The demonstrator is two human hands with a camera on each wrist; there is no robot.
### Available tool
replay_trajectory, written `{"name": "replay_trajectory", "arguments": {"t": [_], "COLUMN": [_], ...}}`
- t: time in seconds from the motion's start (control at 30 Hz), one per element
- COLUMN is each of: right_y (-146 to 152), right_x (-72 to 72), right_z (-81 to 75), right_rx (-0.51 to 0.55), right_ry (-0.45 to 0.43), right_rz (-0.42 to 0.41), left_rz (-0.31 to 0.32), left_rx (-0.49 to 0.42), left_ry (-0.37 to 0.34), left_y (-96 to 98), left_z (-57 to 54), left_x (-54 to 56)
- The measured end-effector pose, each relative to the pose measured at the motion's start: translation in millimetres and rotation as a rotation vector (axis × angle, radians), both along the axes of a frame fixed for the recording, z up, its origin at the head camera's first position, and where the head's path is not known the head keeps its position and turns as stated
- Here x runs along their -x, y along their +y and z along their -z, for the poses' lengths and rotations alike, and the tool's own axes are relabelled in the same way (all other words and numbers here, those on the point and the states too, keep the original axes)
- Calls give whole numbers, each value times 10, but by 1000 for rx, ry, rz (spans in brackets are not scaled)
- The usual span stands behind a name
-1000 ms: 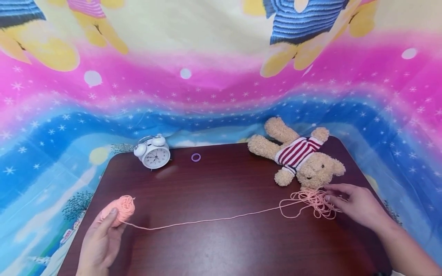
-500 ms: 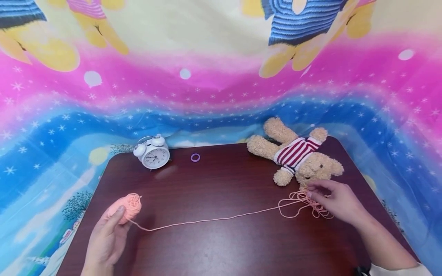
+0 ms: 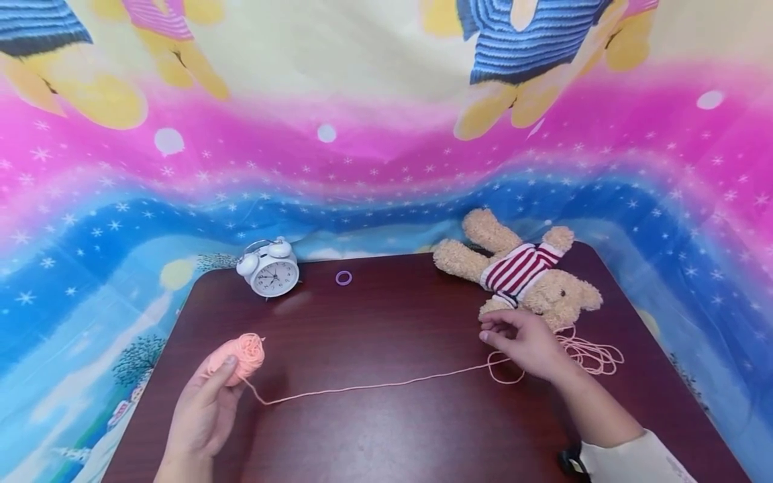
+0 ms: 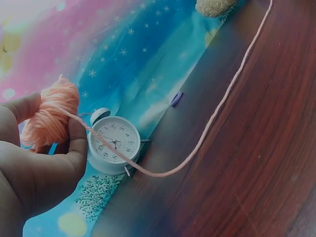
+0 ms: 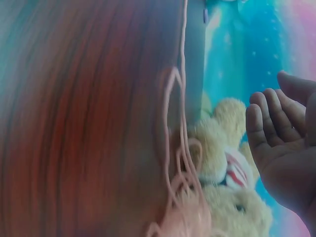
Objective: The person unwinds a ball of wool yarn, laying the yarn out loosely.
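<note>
My left hand (image 3: 205,416) holds a ball of peach yarn (image 3: 246,355) between thumb and fingers, over the left part of the table. From the ball, a single strand of yarn (image 3: 362,386) runs across to a loose tangle of loops (image 3: 594,355) at the right. My right hand (image 3: 525,342) hovers over the left side of that tangle, covering part of it. In the right wrist view its fingers (image 5: 269,118) are loosely bent with nothing between them. Just behind it lies a teddy bear (image 3: 519,272) in a red and white striped shirt.
A white twin-bell alarm clock (image 3: 274,276) stands at the back left of the dark brown table (image 3: 374,322). Right of it lies a small purple ring (image 3: 343,278). A printed cloth backdrop (image 3: 374,154) encloses the back and sides.
My right hand has moved left from the tangle's right side, uncovering loops there. My left hand has shifted right and slightly up with the yarn ball.
</note>
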State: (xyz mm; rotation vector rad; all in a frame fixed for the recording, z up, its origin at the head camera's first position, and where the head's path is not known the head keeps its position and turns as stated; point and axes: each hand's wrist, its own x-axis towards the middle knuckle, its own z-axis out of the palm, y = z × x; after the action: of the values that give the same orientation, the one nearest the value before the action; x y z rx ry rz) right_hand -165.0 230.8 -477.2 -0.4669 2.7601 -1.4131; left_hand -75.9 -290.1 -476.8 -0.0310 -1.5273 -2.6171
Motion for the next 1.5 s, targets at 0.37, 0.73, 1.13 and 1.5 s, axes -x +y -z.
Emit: {"name": "replay_trajectory", "arguments": {"t": [0.37,0.73,1.13,1.5], "right_y": [-683,-1354,-2010,-2410], "right_x": [22,-72,-203,-347], "right_z": [158,145,141,137], "right_rx": [140,246,320,323], "right_ry": [-52,-141,-196,-170], "right_rz": [-74,-208,-353,-434], "left_rz": [7,3,45,72], "left_rx": [19,55,67,91], "left_ry": [-1,-44,-52,-88], "left_y": [150,330,568,758], "left_z": [0,-14,-45,-102], "left_x": [18,58,127,153]}}
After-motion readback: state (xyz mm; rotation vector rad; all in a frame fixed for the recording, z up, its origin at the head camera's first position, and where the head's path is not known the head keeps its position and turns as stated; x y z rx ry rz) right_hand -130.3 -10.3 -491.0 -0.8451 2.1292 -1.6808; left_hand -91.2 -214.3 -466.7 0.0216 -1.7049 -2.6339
